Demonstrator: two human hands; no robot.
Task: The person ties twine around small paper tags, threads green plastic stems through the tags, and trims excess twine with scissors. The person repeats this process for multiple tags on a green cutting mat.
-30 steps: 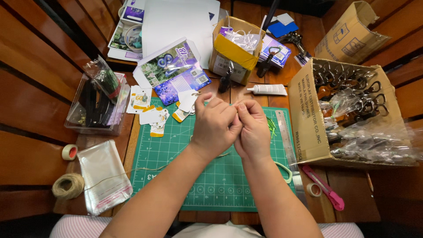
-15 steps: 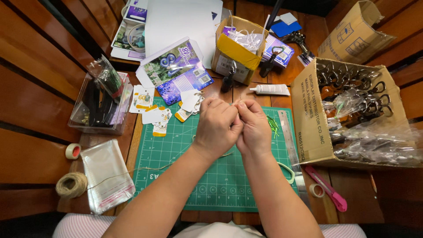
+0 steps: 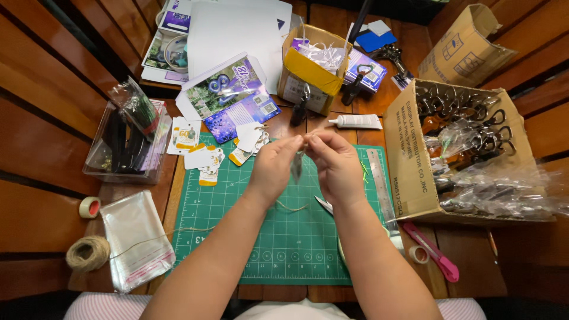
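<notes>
Left hand [image 3: 274, 169] and right hand [image 3: 338, 166] pinch a small grey tag [image 3: 296, 167] above green cutting mat [image 3: 284, 231] | strung white cards [image 3: 204, 155] lie far-left | twine ball [image 3: 88, 253] near-left, part unwound

A brown carton [image 3: 409, 160] lies open at right on the surface [image 3: 53, 136], full of metal clips in clear bags. Behind it a second, smaller carton [image 3: 468, 44] stands tilted. At top centre sits a yellow box [image 3: 305, 74] holding white strips. Left of it lies a purple floral packet [image 3: 231, 98]. Small white-and-yellow tags [image 3: 201, 157] are scattered on the green mat's [image 3: 284, 237] far left corner. Clear sleeves [image 3: 133, 237] lie at lower left.
</notes>
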